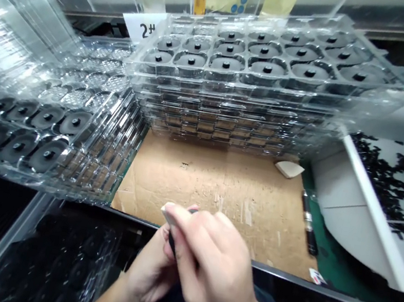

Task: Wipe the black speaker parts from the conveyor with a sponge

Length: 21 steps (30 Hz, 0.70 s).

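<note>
A small black part [172, 242] sits pinched between the left hand [152, 270] and right hand [209, 277], mostly hidden, with only a narrow dark edge showing within the grip.

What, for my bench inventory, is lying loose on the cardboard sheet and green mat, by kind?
Folded beige paper scrap: 1
Black-and-silver pen: 1
Small printed card: 1
Total: 3
</note>
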{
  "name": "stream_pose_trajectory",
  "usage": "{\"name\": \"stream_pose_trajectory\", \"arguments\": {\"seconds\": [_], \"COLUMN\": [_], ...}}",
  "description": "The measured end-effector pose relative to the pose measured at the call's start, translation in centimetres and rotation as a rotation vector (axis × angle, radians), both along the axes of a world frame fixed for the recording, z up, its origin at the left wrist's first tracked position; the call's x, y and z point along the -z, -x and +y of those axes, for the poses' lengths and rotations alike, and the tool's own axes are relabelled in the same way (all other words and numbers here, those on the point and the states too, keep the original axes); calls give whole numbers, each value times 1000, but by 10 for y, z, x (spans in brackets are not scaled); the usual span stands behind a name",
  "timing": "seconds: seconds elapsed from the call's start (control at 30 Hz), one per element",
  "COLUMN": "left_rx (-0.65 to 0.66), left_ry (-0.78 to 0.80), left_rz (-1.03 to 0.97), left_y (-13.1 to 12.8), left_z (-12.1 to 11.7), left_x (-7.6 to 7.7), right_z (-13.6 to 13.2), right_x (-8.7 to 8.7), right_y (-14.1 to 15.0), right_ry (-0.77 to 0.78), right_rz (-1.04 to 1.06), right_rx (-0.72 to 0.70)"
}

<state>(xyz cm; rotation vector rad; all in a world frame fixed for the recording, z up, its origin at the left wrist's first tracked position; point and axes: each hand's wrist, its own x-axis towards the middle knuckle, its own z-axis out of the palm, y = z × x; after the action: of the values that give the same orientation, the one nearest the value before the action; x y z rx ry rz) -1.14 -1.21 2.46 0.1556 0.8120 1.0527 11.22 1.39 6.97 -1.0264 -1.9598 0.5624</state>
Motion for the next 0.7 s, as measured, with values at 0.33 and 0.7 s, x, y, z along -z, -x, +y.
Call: {"name": "stream_pose_trajectory", "arguments": {"seconds": [0.33,0.7], "left_rx": [59,48], "left_ry": [-9,-51], "left_rz": [-218,-245], "left_y": [7,27], "left_z": [2,-12], "left_x": [-5,-1], "right_z": [-5,15], "right_x": [-12,67], "right_y": [-29,-51], "right_ry": [-8,214], "right_rz": [-323,-155], "right_rx": [-57,-59]}}
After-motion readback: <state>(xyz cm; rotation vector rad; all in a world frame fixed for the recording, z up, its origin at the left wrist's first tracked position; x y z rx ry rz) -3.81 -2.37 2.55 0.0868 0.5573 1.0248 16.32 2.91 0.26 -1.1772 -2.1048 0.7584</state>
